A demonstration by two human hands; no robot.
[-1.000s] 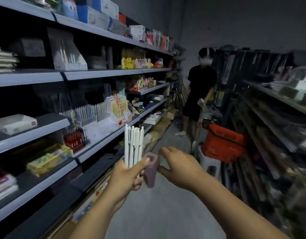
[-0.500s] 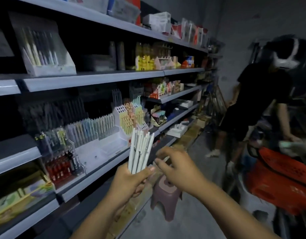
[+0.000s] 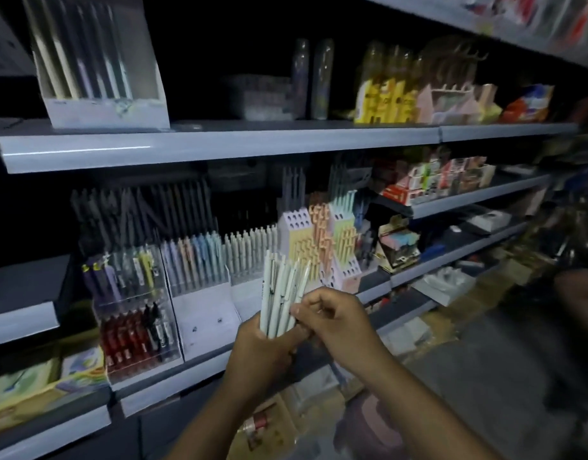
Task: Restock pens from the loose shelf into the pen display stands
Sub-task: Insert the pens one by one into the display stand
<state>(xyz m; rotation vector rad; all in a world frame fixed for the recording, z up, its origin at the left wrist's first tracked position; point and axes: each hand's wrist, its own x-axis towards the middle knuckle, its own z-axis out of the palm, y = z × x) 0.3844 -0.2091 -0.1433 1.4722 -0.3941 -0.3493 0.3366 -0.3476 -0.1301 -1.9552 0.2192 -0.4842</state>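
My left hand (image 3: 266, 350) grips a bundle of several pale white-green pens (image 3: 281, 292), held upright in front of the shelf. My right hand (image 3: 332, 322) is closed beside it, fingertips pinching one pen at the right of the bundle. Behind the bundle a clear stand (image 3: 249, 257) holds a row of similar pale pens. To its left is a stand of pastel pens (image 3: 195, 260). A clear case (image 3: 133, 310) further left carries red, black and yellow pens.
A pastel honeycomb pen holder (image 3: 319, 240) stands right of the pale row. A white pen box (image 3: 97, 61) sits on the upper shelf (image 3: 219, 144). Boxes and packets lie on the lower shelves and floor. A purple stool (image 3: 369, 423) stands below my right forearm.
The view has swung left and closer to the shelf; the other person has left the frame. My right hand has closed in onto the bundle and now pinches a pen.
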